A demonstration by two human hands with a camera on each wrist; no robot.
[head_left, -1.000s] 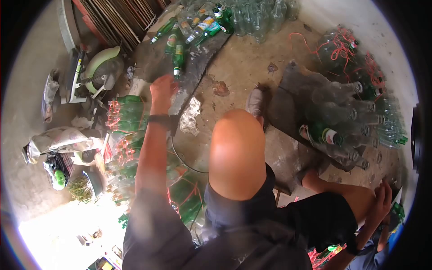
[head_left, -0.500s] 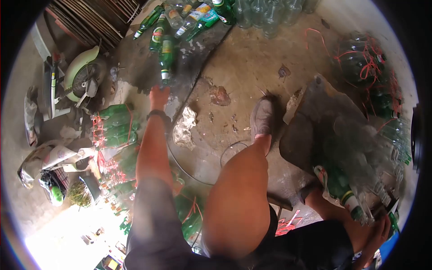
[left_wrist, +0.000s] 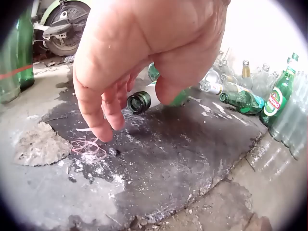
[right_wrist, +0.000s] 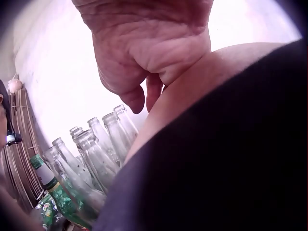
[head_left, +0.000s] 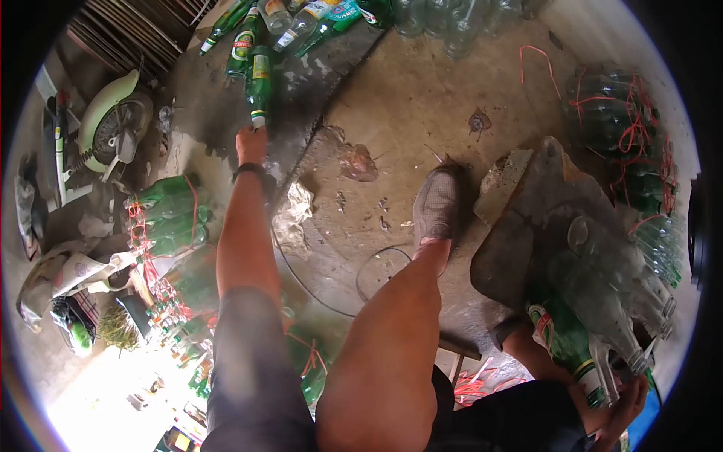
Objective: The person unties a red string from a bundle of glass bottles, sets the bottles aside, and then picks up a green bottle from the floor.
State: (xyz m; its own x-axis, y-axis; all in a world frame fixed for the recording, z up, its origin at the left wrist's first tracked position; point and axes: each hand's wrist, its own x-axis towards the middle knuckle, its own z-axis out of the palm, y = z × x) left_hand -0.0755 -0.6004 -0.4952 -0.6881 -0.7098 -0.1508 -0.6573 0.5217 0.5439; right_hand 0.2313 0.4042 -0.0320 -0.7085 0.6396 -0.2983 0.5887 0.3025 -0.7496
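Observation:
My left hand (head_left: 251, 145) reaches down to the mouth end of a green glass bottle (head_left: 258, 87) lying on a dark slab. In the left wrist view, the thumb overlaps the bottle's pale neck label (left_wrist: 152, 92). The other fingers (left_wrist: 113, 113) hang fairly straight on the opposite side, with the dark bottle mouth showing between. Low at the right, my right hand (head_left: 629, 399) is beside my bent leg, its fingers loosely bent and holding nothing visible. Upright clear bottles (right_wrist: 89, 144) and a green bottle with a white neck label (right_wrist: 45, 175) stand near it.
More bottles (head_left: 301, 30) lie beyond the slab (head_left: 301, 98), with clear ones (head_left: 459, 30) standing alongside. Bundles tied with red string stand left (head_left: 169, 215) and right (head_left: 610, 113). A wheel (head_left: 120, 128) and a crumpled wrapper (head_left: 297, 207) are at the left. A shoe (head_left: 437, 200) is mid-floor.
My left hand has come from just short of the bottle's neck to its mouth end. The head view has shifted, and the bottles by my right hand appear lower in it.

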